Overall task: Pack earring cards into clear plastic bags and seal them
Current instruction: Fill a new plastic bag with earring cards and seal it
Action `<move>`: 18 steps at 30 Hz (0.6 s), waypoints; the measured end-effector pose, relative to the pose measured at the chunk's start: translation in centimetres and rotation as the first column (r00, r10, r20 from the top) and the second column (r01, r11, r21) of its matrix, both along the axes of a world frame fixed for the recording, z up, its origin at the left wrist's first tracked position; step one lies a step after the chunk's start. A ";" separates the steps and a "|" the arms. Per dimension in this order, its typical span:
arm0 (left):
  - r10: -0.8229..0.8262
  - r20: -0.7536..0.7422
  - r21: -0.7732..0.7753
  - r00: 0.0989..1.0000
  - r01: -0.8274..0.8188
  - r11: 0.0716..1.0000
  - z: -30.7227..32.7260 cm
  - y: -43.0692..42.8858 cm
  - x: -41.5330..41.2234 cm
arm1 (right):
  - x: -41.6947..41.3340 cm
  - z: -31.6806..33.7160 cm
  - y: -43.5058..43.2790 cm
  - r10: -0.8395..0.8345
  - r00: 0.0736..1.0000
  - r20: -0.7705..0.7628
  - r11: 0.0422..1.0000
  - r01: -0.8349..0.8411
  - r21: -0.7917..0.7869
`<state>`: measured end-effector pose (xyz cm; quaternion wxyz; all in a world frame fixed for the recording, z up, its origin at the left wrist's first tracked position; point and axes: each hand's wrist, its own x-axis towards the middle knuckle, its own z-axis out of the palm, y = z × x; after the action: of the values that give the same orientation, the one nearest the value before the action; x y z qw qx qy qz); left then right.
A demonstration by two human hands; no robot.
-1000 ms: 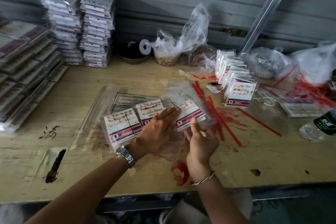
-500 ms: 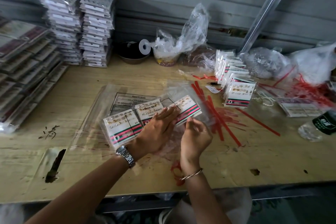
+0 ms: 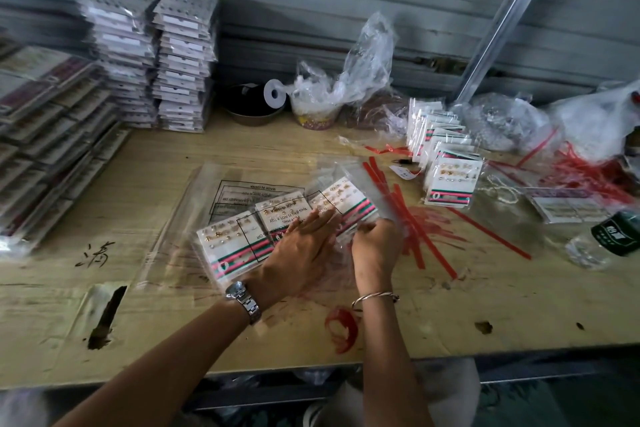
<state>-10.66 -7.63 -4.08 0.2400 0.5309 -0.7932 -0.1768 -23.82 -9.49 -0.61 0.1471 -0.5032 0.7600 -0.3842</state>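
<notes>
A long clear plastic bag (image 3: 204, 191) with printed warning text lies flat on the wooden table (image 3: 173, 315). Three white earring cards with pink and green stripes lie in a row inside it: the left card (image 3: 228, 243), the middle card (image 3: 280, 210) and the right card (image 3: 346, 199). My left hand (image 3: 298, 260) presses flat with straight fingers on the bag over the middle card. My right hand (image 3: 375, 246) pinches the bag's near edge beside the right card, fingers curled.
A row of loose earring cards (image 3: 450, 180) stands at the right. Red peel strips (image 3: 412, 229) lie scattered beside the bag. Tall stacks of packed cards (image 3: 152, 55) rise at the back left, more stacks (image 3: 48, 135) far left. A bottle (image 3: 609, 236) lies at the right edge.
My right hand has pushed the right card leftward and deeper into the bag, next to the middle card. My left hand stayed pressed on the bag.
</notes>
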 end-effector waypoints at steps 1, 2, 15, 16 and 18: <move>0.001 0.007 -0.003 1.000 -0.001 1.000 -0.1 0.0 0.0 | 0.1 -0.2 -0.2 0.008 0.999 0.054 1.000 -0.009 0.003; 0.000 0.010 -0.009 1.000 0.000 1.000 -0.1 0.0 0.0 | 0.4 -0.3 -0.4 0.018 0.990 0.139 1.000 -0.019 0.008; 0.112 0.160 -0.164 0.981 -0.086 0.983 2.5 -0.2 -1.3 | 0.8 -2.0 0.3 0.032 0.725 0.688 0.999 -0.025 -0.019; 0.085 0.171 -0.158 0.982 -0.058 0.986 2.4 -0.6 -1.6 | 0.8 -2.0 0.2 0.028 0.721 0.692 0.999 -0.011 -0.030; 0.024 0.163 -0.119 0.986 -0.004 0.993 1.8 -1.3 -1.8 | 0.9 -2.1 0.1 0.047 0.753 0.656 0.999 -0.025 -0.042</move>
<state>-12.44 -8.97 -2.28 0.2060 0.5341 -0.8157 -0.0833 -22.96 -9.41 -2.75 0.4039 -0.3532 0.6444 -0.5449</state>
